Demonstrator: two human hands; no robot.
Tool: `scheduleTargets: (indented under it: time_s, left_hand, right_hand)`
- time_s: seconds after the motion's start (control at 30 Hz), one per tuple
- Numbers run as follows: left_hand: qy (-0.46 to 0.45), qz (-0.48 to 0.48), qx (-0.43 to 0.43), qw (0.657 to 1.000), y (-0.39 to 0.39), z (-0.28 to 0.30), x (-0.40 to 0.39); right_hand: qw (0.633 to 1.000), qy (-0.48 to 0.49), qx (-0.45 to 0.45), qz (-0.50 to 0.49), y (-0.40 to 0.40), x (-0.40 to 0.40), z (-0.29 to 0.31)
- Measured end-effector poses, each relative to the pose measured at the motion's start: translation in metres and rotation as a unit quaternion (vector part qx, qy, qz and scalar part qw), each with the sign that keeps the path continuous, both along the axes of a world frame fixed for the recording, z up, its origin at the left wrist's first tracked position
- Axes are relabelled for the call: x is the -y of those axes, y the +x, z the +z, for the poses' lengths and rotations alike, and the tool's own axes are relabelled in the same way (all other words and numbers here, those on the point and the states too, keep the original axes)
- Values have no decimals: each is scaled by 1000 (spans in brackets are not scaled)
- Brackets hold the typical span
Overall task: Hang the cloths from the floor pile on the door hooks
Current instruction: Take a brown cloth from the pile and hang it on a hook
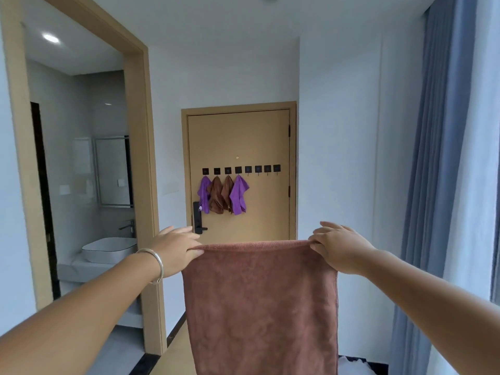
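Observation:
A brown cloth (261, 307) hangs spread flat in front of me. My left hand (176, 250) pinches its top left corner and my right hand (339, 247) pinches its top right corner. Farther ahead stands the tan door (265, 142) with a row of several black hooks (241, 169). The left hooks carry a purple cloth (204, 194), two brown cloths (220, 196) and another purple cloth (238, 196). The right hooks (262, 169) are bare. The floor pile is hidden.
An open bathroom doorway (81, 185) with a white basin (109, 250) lies on the left. Blue curtains (438, 185) hang along the right. A black door handle and lock (197, 217) sit below the cloths. Something white (351, 365) lies on the floor at lower right.

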State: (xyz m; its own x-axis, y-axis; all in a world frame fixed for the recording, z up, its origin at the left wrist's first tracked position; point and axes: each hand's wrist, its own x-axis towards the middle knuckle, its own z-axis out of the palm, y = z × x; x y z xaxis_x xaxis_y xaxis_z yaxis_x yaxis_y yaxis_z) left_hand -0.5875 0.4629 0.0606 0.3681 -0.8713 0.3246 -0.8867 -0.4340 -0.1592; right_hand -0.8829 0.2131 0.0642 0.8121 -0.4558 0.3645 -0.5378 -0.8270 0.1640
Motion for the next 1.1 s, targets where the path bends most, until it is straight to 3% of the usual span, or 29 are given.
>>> scheduleTargets:
  time_s: [0.57, 1.1]
  left_hand:
    - [-7, -33, 5, 999, 248, -7, 213]
    - [-5, -34, -46, 998, 406, -17, 417]
  right_hand:
    - [1000, -3, -1, -28, 235, 200, -6]
    - [1000, -5, -12, -7, 410, 415, -4]
